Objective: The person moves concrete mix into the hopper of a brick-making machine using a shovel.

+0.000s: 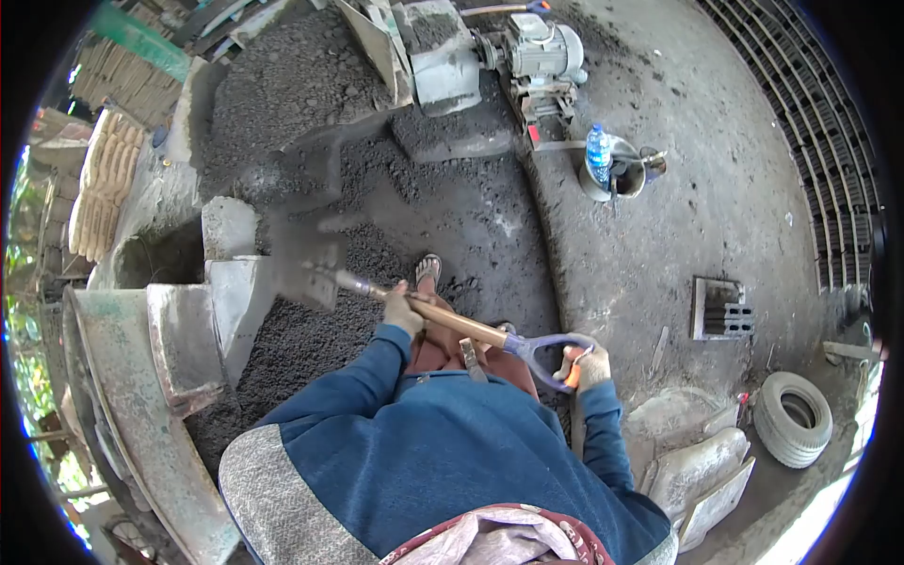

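A shovel (471, 327) lies across the front of my body, its blue D-shaped handle on the right and its grey blade (306, 273) on the left, blurred. My left hand (403, 309) is wrapped round the lower part of the wooden shaft. My right hand (589, 363) grips the blue handle, with something orange at the fingers. Under and beside the blade lies dark, crumbly material (292, 348). Whether the blade carries any of it is hard to tell.
Metal chutes (184, 344) and a dark opening stand at the left. A motor (546, 52) sits at the top. A bucket (626, 179) with a water bottle (598, 151), a block mould (720, 309) and a tyre (793, 414) are on the right. A raised floor edge runs right of my feet.
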`<state>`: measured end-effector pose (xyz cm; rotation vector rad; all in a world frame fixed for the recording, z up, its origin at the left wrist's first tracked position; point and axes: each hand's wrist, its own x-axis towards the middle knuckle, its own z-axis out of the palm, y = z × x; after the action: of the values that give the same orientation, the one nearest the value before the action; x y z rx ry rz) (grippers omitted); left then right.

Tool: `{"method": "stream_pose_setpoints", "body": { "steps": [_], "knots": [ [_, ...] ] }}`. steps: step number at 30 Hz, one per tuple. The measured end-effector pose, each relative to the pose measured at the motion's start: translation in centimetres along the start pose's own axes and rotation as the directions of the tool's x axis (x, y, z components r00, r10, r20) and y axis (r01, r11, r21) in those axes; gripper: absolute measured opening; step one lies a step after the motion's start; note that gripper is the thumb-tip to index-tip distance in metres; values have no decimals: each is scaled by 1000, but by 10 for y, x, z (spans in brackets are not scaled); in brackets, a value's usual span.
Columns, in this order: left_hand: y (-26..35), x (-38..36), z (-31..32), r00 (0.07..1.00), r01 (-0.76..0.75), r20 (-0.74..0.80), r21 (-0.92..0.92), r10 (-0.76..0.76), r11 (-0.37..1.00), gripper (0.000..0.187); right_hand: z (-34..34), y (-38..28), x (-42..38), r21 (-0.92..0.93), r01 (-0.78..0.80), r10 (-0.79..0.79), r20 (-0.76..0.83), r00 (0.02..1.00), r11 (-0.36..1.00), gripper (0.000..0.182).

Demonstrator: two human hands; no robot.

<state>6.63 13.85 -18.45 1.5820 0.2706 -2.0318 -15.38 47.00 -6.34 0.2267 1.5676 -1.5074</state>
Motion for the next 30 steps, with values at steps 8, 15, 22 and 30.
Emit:
{"method": "stream_pose_setpoints", "body": {
  "steps": [8,15,22,30],
  "knots": [
    [-94,173,7,924,378,-246,476,-292,794,13,92,160,37,315,-48,174,-385,906,948,26],
    [-40,285,17,864,476,-169,586,-475,656,13,193,181,114,479,14,270,-518,812,878,34],
    [124,390,139,969,217,-124,847,-216,486,19,364,143,255,633,28,251,-347,904,774,32],
    [197,352,178,994,85,-61,958,96,-274,45,427,205,396,408,-171,316,-320,893,897,22]
  ]
}}
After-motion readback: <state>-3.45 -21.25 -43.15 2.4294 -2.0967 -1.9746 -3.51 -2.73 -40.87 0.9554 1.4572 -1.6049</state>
